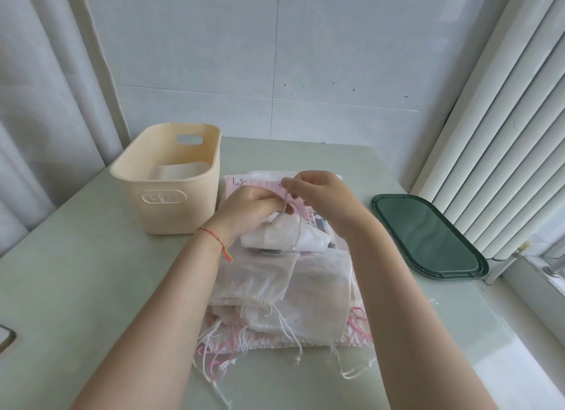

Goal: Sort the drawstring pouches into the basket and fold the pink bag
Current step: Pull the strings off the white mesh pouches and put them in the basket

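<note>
Here we see a pale green table (91, 287) with a heap of white drawstring pouches (284, 290) lying near its middle, their cords trailing toward the near edge. The pink bag (244, 183) lies flat under the heap, its printed far edge showing beyond the hands. To the far left stands a cream basket (171, 180), just beside the heap, with a pale pouch already inside. A dark green lid (428, 238) rests flat at the right, well apart from the heap. Our left hand (247, 208) grips the gathered mouth of a small white pouch (281, 235) on top of the heap. Our right hand (321, 192) pinches its cord (286, 198), drawn taut between both hands.
</note>
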{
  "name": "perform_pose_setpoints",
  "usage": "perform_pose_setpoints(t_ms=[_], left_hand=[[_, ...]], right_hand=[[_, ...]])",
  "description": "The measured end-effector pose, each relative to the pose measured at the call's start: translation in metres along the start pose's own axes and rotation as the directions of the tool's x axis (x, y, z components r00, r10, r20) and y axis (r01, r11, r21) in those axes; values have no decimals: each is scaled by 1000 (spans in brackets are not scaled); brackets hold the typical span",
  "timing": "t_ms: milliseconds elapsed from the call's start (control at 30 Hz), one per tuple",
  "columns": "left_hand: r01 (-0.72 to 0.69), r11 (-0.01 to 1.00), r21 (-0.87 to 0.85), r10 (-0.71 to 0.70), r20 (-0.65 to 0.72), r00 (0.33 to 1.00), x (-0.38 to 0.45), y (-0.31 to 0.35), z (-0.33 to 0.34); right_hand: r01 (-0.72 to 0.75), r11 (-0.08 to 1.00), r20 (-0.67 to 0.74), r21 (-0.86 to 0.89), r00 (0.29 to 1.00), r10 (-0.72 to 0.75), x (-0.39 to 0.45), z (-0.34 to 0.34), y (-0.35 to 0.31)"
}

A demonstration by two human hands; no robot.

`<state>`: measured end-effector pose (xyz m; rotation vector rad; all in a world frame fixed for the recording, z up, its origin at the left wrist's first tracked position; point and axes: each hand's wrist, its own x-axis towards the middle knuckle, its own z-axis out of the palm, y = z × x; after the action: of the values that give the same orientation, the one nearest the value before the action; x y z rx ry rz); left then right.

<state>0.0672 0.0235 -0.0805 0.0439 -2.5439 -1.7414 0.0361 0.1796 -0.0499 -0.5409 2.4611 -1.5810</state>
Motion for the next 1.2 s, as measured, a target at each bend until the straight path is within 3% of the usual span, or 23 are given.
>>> perform_pose_setpoints(t_ms=[167, 267, 400, 533, 633, 900, 1200], left_hand=[[-39, 999, -13, 40, 151, 988, -7, 6, 3], [-35, 999, -29, 39, 134, 990, -4, 2, 3], [29, 997, -74, -25, 48, 999, 0, -2, 0], [51, 995, -83, -51, 1, 999, 3, -5, -3], [55, 994, -90, -56, -10, 998, 4, -7, -4], [55, 979, -198, -61, -29, 998, 0, -1, -5], [126, 916, -382, -144, -20, 989, 0, -6, -10]], right_hand=[[-48, 978, -73, 202, 995, 64, 6, 6, 6], [-8, 945, -67, 326, 997, 32, 8, 7, 7], [66, 995, -189, 77, 981, -51, 9, 5, 8], [97, 994, 2, -51, 995, -97, 3, 3, 6], [99, 978, 12, -184, 995, -99, 4, 6, 7], [10, 989, -49, -147, 999, -17, 3, 5, 4], [-84, 984, 41, -158, 995, 91, 3, 7, 4]])
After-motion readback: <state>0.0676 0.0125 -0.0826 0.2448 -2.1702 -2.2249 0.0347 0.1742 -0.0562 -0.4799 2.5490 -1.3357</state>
